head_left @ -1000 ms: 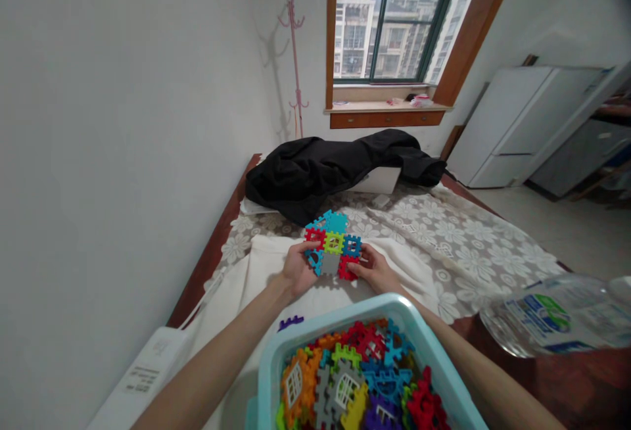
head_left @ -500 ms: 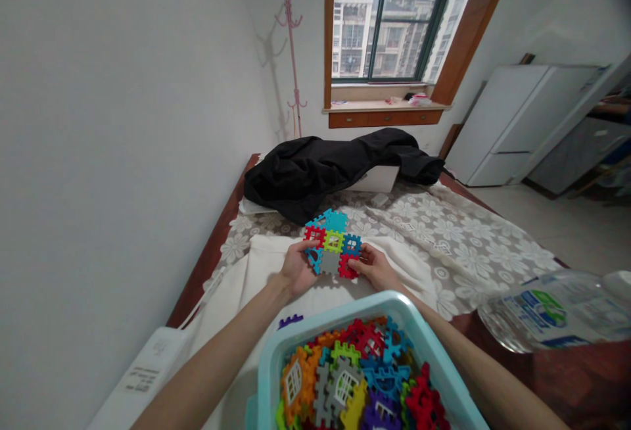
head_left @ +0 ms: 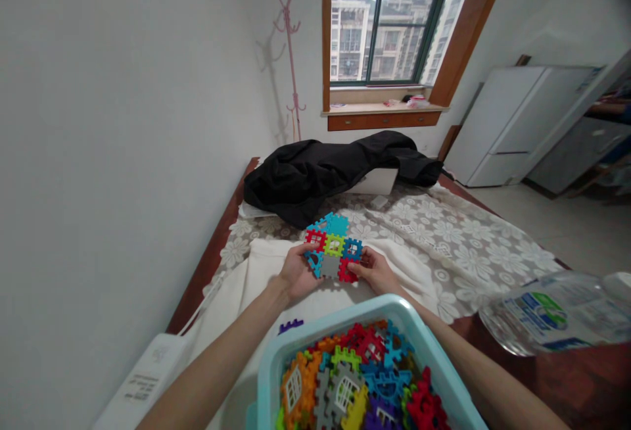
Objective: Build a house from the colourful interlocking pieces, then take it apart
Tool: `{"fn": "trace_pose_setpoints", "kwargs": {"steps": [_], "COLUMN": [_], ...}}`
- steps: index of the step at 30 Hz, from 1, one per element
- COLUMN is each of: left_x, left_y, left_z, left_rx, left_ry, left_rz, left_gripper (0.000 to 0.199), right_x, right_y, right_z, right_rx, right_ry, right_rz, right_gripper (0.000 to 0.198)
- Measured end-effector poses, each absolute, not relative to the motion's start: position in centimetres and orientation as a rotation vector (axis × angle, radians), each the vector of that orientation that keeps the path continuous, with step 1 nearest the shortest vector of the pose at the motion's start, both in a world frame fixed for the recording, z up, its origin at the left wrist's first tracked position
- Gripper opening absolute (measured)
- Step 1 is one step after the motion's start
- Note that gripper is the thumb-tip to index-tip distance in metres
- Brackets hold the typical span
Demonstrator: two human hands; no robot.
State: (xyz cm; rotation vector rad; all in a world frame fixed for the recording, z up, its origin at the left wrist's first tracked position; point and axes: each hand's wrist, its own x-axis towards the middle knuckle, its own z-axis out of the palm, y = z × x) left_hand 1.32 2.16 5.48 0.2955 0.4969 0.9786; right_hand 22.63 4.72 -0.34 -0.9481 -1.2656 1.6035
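A flat panel of interlocking plastic building blocks point(head_left: 333, 246) is held up between both hands, beyond the bin. It joins light-blue, red, lime, dark-blue and grey pieces, some with window grids. My left hand point(head_left: 299, 273) is closed on its left edge, thumb on the front near the red window piece. At the lower right, my right hand point(head_left: 378, 271) grips the red corner piece with the thumb in front. The fingers behind the panel are partly hidden. Nearest me stands a light-blue bin point(head_left: 394, 308) full of loose blocks in several colours.
A purple block point(head_left: 290, 326) lies on the white cloth point(head_left: 266, 252) by the bin. Black fabric point(head_left: 315, 170) drapes over a white box on the flowered bedspread point(head_left: 473, 246). A large clear bottle point(head_left: 552, 311) lies at right; a white box-like object point(head_left: 142, 377) sits at lower left.
The view has shifted slightly, so the scene sits a little lower. Both hands keep their hold on the block panel, with no clear change in it.
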Motion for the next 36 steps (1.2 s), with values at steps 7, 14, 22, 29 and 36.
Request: {"fn": "trace_pose_setpoints", "kwargs": {"steps": [7, 14, 22, 29, 36], "left_x": [1.4, 1.5, 1.6, 1.1, 0.5], "left_y": [2.1, 1.9, 1.6, 1.7, 2.3], "left_z": [5.8, 6.5, 6.8, 6.4, 5.9], "left_rx": [0.302, 0.315, 0.293, 0.299, 0.294], "left_ry": [0.44, 0.41, 0.356, 0.307, 0.343], "left_rz": [0.965, 0.925, 0.905, 0.924, 0.997], "left_gripper": [0.048, 0.053, 0.054, 0.056, 0.052], "right_x": [22.7, 22.8, 22.9, 22.8, 24.7], "right_y": [4.7, 4.8, 4.8, 4.5, 5.5], "right_z": [-0.7, -0.6, -0.4, -0.4, 2.5], "right_rx": [-0.994, -1.008, -0.945, -0.947, -0.924], "right_ry": [-1.291, -1.286, -1.356, -1.432, -1.286], "right_rz": [1.557, 1.56, 1.619, 1.56, 1.04], "right_gripper": [0.048, 0.048, 0.051, 0.048, 0.031]}}
